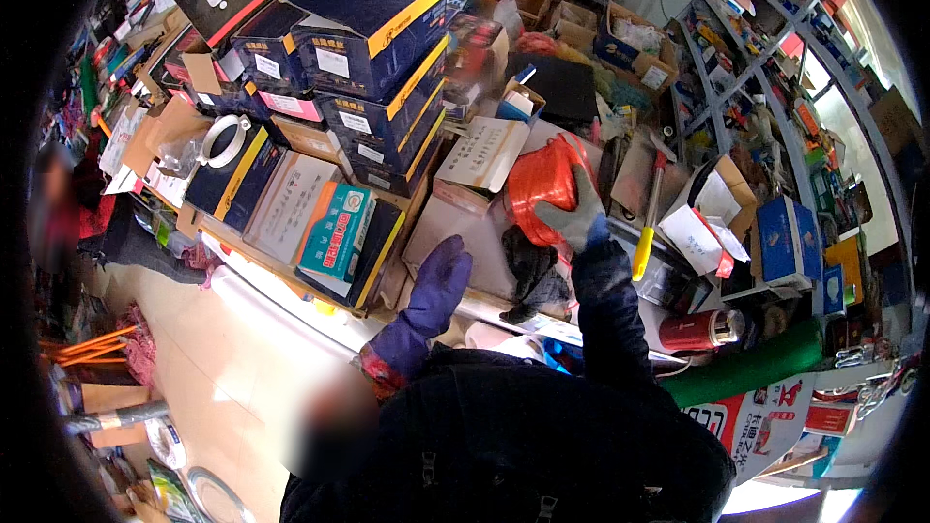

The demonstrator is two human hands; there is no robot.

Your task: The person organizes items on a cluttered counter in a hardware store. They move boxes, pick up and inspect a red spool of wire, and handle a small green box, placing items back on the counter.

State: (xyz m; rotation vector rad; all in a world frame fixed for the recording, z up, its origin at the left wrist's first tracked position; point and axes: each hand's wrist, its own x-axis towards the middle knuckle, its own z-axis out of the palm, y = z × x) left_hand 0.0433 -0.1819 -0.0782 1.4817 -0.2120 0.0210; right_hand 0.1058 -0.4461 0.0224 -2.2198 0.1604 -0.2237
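Note:
My right hand [570,212], in a grey work glove, grips a spool of red plastic twine [534,185], with the thumb across its near side. Loose red strands hang below. A crumpled black cloth or glove [534,265] lies just under the spool. My left hand [443,272] wears a purple glove with a red patterned cuff; blur hides part of that arm. It hovers or rests beside a beige box or counter surface [472,240], contact unclear, and holds nothing visible. Close beyond it sits a white carton [485,152].
Dark blue screw boxes [374,29] are stacked at left, with a teal box [338,229] in front. To the right lie a hammer [648,225], an opened carton [705,225] and a red thermos [694,330]. Metal shelving [777,98] stands behind. A blurred person [62,218] is at far left.

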